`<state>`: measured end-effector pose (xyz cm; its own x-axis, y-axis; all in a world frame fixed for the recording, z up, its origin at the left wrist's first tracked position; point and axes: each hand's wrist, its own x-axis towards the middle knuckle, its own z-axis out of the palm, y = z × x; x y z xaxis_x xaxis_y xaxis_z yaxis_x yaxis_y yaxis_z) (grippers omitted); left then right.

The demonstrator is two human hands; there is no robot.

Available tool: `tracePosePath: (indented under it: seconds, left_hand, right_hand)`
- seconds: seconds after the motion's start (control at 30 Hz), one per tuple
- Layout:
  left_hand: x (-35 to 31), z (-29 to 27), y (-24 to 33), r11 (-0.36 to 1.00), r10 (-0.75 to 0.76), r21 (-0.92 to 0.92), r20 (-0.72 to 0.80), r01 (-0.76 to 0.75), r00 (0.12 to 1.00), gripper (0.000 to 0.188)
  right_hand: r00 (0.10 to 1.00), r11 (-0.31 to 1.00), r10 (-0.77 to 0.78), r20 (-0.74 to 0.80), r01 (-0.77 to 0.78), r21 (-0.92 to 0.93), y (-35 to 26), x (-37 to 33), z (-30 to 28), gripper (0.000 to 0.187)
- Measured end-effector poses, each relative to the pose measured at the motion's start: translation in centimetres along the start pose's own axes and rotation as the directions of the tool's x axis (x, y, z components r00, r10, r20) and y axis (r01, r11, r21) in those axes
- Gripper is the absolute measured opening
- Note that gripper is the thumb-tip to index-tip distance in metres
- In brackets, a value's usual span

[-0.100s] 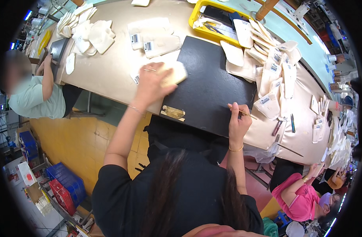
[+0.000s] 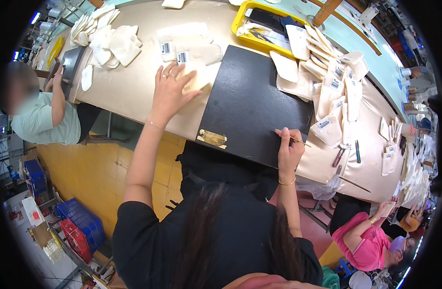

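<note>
My left hand (image 2: 171, 90) is over the table just left of a black board (image 2: 252, 91), its fingers spread. A cream piece (image 2: 189, 83) shows between thumb and forefinger, lying flat; whether the fingertips touch it I cannot tell. Beyond the hand lie more cream padded pieces with barcode labels, one of them a labelled piece (image 2: 201, 54) beside the board. My right hand (image 2: 291, 148) is closed around a thin, pointed, brass-coloured stick (image 2: 300, 141) above the board's near right part. Worn tan tape (image 2: 212, 138) covers the board's near left corner.
A yellow tray (image 2: 238, 21) with tools stands at the back. Right of the board is a heap of cream pieces (image 2: 329, 86), with a teal pen (image 2: 358, 151) and a dark red-handled tool (image 2: 338, 157) nearer. Co-workers sit at the left and the lower right.
My left hand has let go of the cream piece and moved left off the board, fingers spreading. The piece now lies on the table. My right hand has barely shifted.
</note>
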<state>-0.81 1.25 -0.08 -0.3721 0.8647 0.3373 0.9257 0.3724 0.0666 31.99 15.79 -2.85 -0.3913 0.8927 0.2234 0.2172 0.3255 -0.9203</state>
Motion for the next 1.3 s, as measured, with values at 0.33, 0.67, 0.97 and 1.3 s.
tracePosePath:
  seconds: [0.33,0.67,0.97,1.3]
  left_hand:
    - [9.3,4.1,-3.2,0.983,0.136,0.089,0.249,-0.162,0.959,0.062]
    - [11.6,1.9,-3.9,0.979,0.202,0.011,0.003,-0.202,0.979,0.063]
    - [9.1,-0.7,6.2,0.867,0.212,-0.465,0.027,-0.176,0.977,0.069]
    - [-0.1,1.0,14.6,0.784,0.425,-0.551,0.142,-0.286,0.894,0.045]
  right_hand:
    - [0.998,0.998,-0.065,0.006,0.065,-0.019,0.5,-0.6,0.7,0.024]
    - [0.998,0.997,-0.064,0.025,0.065,-0.029,0.0,-0.2,0.6,0.025]
    - [0.996,0.977,0.062,-0.069,-0.047,0.207,0.9,-0.4,0.6,0.024]
    - [0.980,0.955,0.154,-0.129,-0.114,0.275,0.6,-2.1,-1.8,0.021]
